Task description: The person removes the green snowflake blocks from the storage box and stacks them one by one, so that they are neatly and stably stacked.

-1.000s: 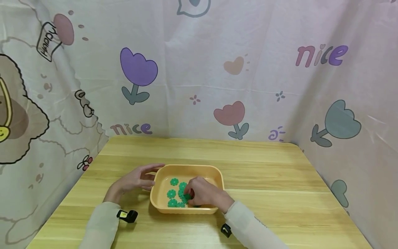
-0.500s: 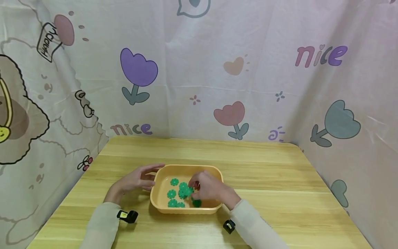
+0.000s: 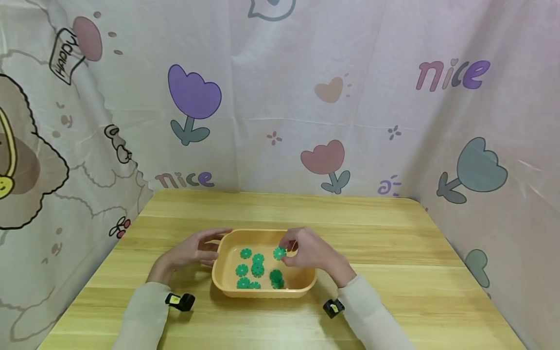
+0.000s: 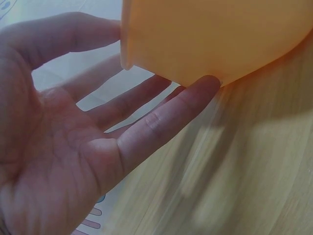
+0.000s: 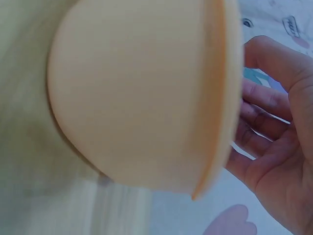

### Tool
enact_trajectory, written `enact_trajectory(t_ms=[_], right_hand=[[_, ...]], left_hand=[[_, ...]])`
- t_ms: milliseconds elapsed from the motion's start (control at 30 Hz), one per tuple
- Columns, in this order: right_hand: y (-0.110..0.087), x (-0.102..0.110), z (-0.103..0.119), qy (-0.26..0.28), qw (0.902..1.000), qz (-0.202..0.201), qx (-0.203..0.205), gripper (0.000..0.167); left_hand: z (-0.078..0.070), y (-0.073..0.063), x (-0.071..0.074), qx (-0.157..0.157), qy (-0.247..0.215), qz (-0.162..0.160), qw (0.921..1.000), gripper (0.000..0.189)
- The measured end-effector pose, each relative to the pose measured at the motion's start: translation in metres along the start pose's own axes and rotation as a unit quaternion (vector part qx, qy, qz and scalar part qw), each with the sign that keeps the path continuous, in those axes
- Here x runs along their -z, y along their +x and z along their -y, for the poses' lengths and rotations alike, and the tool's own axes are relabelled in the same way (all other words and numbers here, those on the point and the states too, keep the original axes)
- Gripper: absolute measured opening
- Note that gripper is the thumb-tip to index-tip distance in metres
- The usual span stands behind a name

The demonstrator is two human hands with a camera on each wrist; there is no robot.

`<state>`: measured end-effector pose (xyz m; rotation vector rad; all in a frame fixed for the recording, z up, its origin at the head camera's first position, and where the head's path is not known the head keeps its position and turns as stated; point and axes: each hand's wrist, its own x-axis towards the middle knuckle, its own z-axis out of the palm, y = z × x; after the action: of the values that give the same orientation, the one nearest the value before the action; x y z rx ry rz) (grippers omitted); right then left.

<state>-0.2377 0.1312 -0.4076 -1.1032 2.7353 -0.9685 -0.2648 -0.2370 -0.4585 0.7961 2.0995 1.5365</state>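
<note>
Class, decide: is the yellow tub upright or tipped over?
Upright: the tub stands on the table, its rim facing up, green pieces lying inside.

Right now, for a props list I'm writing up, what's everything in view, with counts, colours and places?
Box: one, yellow-orange, on the table
Loose flower-shaped pieces: at least eight, green, inside the box; overlaps hide the exact count
Held piece: one, green, over the box, right of centre
Table: one, light wood-grain, beneath the box
Printed cloth: pale, multicoloured prints, behind and beside the table
Wrist cameras: two, black, one per wrist
Sleeves: two, cream, on the forearms
Left grip: one, fingers against the box's left side
Right grip: one, pinching the held piece
</note>
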Motion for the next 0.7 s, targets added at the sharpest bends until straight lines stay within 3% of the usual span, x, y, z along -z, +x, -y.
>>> enact_trajectory(t_ms=[433, 700], right_hand=[[-0.022, 0.026, -0.020, 0.020, 0.9979, -0.060, -0.018, 0.015], [-0.041, 0.037, -0.039, 0.014, 0.9949, -0.081, -0.058, 0.013]], left_hand=[[-0.001, 0.000, 0.000, -0.004, 0.008, 0.002, 1.0000, 0.072], [-0.001, -0.001, 0.000, -0.004, 0.000, 0.005, 1.0000, 0.073]])
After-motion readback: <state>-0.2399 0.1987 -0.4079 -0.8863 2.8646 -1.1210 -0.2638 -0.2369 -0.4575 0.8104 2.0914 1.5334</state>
